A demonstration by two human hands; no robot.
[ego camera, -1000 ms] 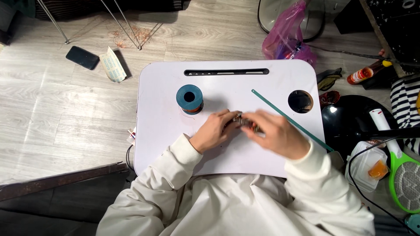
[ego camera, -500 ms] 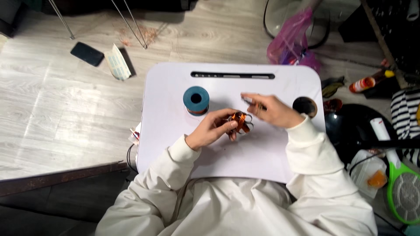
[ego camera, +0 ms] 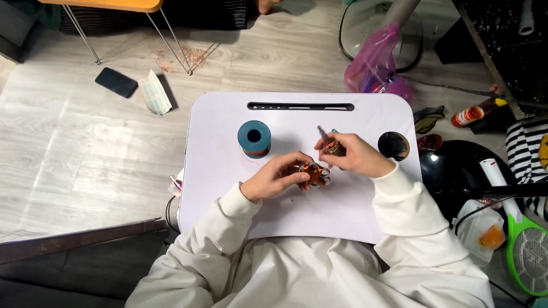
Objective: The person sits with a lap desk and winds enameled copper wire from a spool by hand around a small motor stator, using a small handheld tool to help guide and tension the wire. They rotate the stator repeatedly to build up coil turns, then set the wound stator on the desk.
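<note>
Left hand (ego camera: 274, 181) fingers closed around a small copper-wound coil piece (ego camera: 314, 171), held just above the middle of the white tabletop (ego camera: 228, 148). Right hand (ego camera: 357, 155) just beside it, fingers pinched on a thin tool (ego camera: 325, 137) with a metal tip pointing up and away; hands near each other, whether touching cannot tell. Blue wire spool (ego camera: 254, 138) stands upright on the tabletop, left of the hands, apart from them. Round cup hole (ego camera: 394, 146) at the tabletop's right edge, long slot (ego camera: 301, 106) along the far edge. On the floor: black phone (ego camera: 116, 82) and a pale packet (ego camera: 155, 92) at left, pink plastic bag (ego camera: 374, 65) beyond the tabletop, green racket-shaped swatter (ego camera: 528, 245) at right
</note>
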